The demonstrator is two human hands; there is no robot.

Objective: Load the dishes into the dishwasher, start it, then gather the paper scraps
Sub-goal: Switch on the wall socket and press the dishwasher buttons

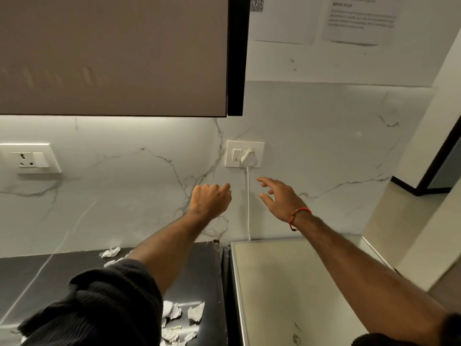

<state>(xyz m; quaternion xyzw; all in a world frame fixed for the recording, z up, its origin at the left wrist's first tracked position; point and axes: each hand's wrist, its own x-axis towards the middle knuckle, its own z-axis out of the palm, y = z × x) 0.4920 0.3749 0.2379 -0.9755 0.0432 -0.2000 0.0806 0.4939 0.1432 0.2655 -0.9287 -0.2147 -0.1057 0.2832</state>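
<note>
Both arms reach up toward the marble wall. My left hand [210, 199] is raised with its fingers curled and holds nothing I can see. My right hand [278, 197], with a red thread at the wrist, has its fingers spread just below and right of a white switch-and-socket plate [244, 154]. A white plug [247, 157] sits in that socket, and its cord [248, 208] drops between my hands to the dishwasher's pale top [294, 283]. Crumpled paper scraps [179, 320] lie on the black counter [45, 275]; one more scrap [110, 252] is by the wall.
A brown wall cabinet [112, 53] hangs overhead at the left. A second socket plate [31, 159] is on the wall at far left. Printed sheets [359, 18] are stuck high on the wall. A doorway opens at the right edge.
</note>
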